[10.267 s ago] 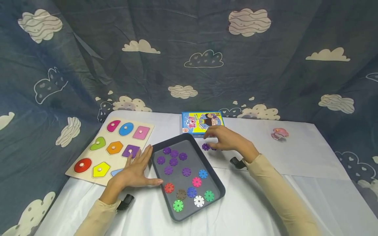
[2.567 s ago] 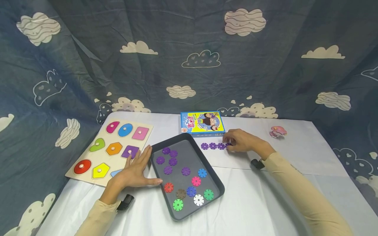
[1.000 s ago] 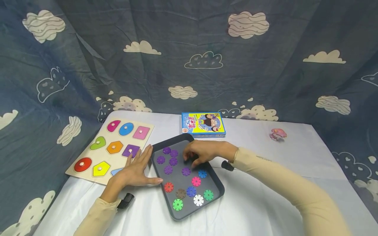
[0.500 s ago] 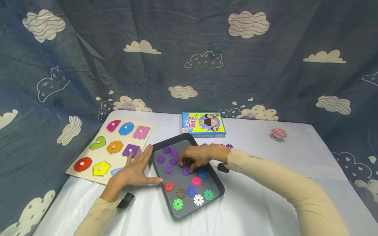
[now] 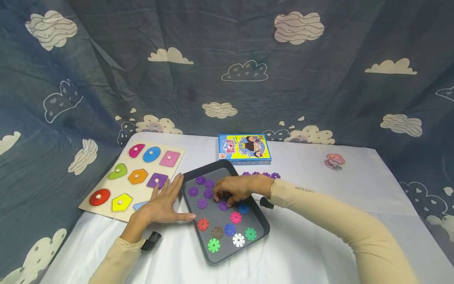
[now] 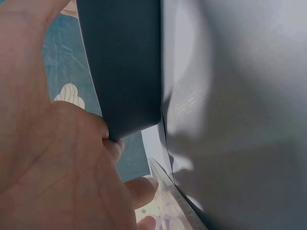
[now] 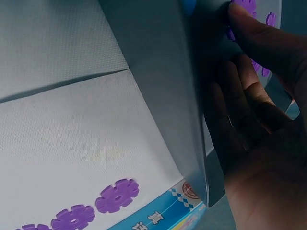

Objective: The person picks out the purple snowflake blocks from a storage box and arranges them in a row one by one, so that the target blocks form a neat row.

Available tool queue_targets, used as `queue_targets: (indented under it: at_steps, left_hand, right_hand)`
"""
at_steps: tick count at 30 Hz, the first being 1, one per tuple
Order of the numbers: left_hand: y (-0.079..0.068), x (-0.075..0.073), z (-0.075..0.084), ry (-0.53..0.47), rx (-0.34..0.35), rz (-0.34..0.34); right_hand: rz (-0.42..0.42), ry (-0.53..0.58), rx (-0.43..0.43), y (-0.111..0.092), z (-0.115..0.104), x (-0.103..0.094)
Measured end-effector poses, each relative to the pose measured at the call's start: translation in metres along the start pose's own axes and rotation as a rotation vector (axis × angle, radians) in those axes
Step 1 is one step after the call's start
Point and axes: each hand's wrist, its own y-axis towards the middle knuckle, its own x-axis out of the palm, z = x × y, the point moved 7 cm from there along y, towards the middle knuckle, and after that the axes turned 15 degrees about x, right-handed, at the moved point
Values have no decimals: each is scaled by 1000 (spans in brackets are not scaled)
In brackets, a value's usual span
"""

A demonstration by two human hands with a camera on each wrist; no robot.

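In the head view a dark grey tray (image 5: pixel 226 247) lies slantwise on the white cloth, with several notched plastic discs inside. My left hand (image 5: pixel 159 207) rests against its left edge, fingers and thumb spread; the left wrist view shows the tray's outer wall (image 6: pixel 124 62) beside that hand (image 6: pixel 62 158). Reaching in over the right wall, my right hand (image 5: pixel 237 186) has thumb and fingertips curled around a purple disc (image 5: pixel 223 205). In the right wrist view the thumb touches a purple disc (image 7: pixel 247 5). Other purple discs (image 5: pixel 193 191) lie nearby, towards the tray's back.
Behind my right forearm, a row of purple discs (image 5: pixel 275 176) lies on the cloth, partly hidden. A colourful box (image 5: pixel 244 149) stands at the back. To the left is a shape puzzle board (image 5: pixel 136 177); a small pink toy (image 5: pixel 334 160) sits right.
My right hand left the row of purple discs outside, which has grown rightward, and came over the tray. It then lowered slightly leftward onto a purple disc. My left hand stays put.
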Motion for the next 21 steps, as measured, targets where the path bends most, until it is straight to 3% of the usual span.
queue_targets:
  at_steps: [11, 21]
  left_hand:
    - [0, 0, 0, -1, -5, -1]
    - [0, 0, 0, -2, -1, 0]
  right_hand:
    - [18, -2, -21, 1, -1, 1]
    - [1, 93, -35, 2, 1, -1]
